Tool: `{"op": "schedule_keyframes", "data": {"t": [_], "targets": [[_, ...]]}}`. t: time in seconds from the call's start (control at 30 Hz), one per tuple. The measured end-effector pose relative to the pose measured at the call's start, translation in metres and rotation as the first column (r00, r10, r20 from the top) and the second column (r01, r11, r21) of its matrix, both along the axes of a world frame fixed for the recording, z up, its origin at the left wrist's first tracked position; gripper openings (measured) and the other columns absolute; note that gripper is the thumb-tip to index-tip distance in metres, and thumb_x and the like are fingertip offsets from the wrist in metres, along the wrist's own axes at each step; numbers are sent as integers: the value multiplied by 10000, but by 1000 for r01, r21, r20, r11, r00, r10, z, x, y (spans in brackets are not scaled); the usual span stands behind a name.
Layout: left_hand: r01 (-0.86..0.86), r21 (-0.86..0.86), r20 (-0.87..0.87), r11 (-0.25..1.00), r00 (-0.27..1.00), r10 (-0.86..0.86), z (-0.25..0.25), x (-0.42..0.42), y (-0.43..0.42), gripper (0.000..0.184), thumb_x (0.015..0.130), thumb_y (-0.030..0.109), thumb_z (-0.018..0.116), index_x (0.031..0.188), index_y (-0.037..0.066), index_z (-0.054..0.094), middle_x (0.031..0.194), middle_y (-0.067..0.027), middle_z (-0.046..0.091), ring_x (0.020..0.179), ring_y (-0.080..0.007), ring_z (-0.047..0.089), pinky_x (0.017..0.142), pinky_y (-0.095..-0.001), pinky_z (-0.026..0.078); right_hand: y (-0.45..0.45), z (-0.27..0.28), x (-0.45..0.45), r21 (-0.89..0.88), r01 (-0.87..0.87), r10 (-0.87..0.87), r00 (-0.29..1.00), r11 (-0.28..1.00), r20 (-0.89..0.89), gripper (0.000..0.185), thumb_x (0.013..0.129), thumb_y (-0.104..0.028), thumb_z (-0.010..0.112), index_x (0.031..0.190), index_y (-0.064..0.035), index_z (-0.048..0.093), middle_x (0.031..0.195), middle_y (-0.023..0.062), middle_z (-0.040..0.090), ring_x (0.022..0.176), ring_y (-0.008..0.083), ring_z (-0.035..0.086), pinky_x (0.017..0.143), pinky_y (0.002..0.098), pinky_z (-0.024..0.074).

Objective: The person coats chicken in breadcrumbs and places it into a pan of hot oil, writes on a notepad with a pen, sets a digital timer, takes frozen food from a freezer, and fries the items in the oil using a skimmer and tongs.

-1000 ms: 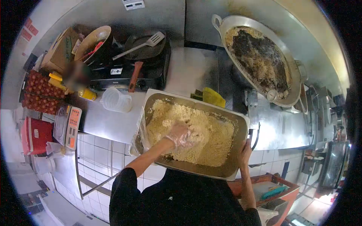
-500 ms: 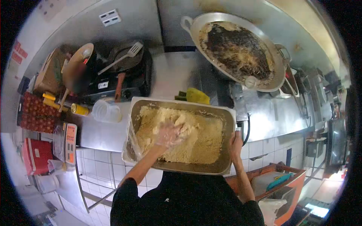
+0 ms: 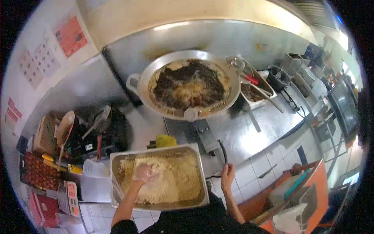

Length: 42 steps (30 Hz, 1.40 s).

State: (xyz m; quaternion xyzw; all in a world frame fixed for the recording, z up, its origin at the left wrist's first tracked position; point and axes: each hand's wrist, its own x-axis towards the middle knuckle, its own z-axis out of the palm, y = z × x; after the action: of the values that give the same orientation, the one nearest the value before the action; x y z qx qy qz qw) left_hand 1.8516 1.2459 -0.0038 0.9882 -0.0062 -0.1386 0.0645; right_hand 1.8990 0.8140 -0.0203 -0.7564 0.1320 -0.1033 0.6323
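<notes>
A metal tray (image 3: 157, 206) holds pale, crumbly flour-like coating. My left hand (image 3: 146, 173), in a clear plastic glove, is in the coating at the tray's left half; pale lumps lie at its fingers, and whether it grips one is unclear. My right hand (image 3: 227, 174) is off the tray, to its right, with fingers curled near the lower end of a black hose or handle (image 3: 223, 152). Whether it touches that is unclear. Beyond the tray, a large wok (image 3: 146, 84) holds dark, bubbling oil with foam round the edge.
A yellow cloth (image 3: 166, 140) lies behind the tray. Left are a clear plastic jug (image 3: 95, 168), a stove with a pan and spatula (image 3: 102, 117), and a scale (image 3: 72, 198). A container with utensils (image 3: 255, 102) stands right of the wok. An orange cart (image 3: 317, 195) is at lower right.
The view has swung toward the wok, so the tray sits lower and further left. My right hand has left the tray's right edge. My left hand stays in the coating.
</notes>
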Motion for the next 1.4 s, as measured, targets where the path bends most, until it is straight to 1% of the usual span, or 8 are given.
{"op": "schedule_keyframes", "data": {"t": [0.13,0.4,0.53,0.87,1.0,1.17,1.23,1.4], "targets": [[-148,81,-184,986,970,160,182,34,-58,662,736,613,664,1260,210,622,1091,-182,640,1014,-309,627,857,-461,511,-64,-30,-9,32,170,-168,984,985,-51,197,1009,-197,487,1075,-17,532,928,71,542,779,137,530,655,274,498],[130,310,438,942,860,-263,337,119,-117,558,712,508,720,1140,155,662,1085,-137,615,996,-349,596,830,-470,490,-132,-57,-11,-40,131,-134,985,991,-112,189,1007,-182,467,1069,-8,504,906,93,545,765,168,531,606,293,491],[237,505,605,830,589,-536,323,204,-114,559,732,506,700,1159,149,649,1075,-138,620,990,-338,602,820,-484,485,-142,-67,-8,-87,130,-135,989,988,-53,170,999,-170,468,1048,-9,490,879,77,523,743,155,503,582,286,464],[321,671,325,668,682,-655,227,404,-157,677,804,619,607,1371,260,517,1376,-141,522,1318,-363,436,1112,-587,258,-179,-60,-34,-89,253,-264,954,963,-143,142,990,-155,501,1034,-20,502,883,75,534,712,143,512,583,281,477],[323,658,364,680,654,-663,238,437,-209,659,812,589,620,1353,224,536,1306,-146,575,1241,-361,517,1081,-549,346,-177,12,-51,-313,243,-342,886,918,-313,285,987,-314,488,1106,-67,567,1020,224,637,950,367,612,863,464,462],[389,-105,368,915,870,-328,235,479,-242,466,793,413,608,1119,83,651,938,-214,687,861,-373,671,779,-451,551,-166,46,-47,-370,175,-337,835,912,-435,340,987,-311,496,1144,-21,581,1083,223,638,1011,363,607,898,450,462],[484,280,298,829,778,-554,225,499,-232,438,856,407,570,1027,22,691,937,-220,688,851,-340,679,794,-443,551,-194,-101,-51,-128,319,-337,927,939,-165,174,1004,-179,496,1045,-10,502,886,81,542,701,140,504,567,284,469],[325,-131,292,937,915,-277,315,403,-218,444,823,415,646,1073,50,676,985,-180,695,857,-321,675,786,-426,540,-175,-97,-44,-249,161,-205,965,955,-165,324,1024,-294,500,1056,27,531,891,115,570,726,174,512,594,335,478]]}}
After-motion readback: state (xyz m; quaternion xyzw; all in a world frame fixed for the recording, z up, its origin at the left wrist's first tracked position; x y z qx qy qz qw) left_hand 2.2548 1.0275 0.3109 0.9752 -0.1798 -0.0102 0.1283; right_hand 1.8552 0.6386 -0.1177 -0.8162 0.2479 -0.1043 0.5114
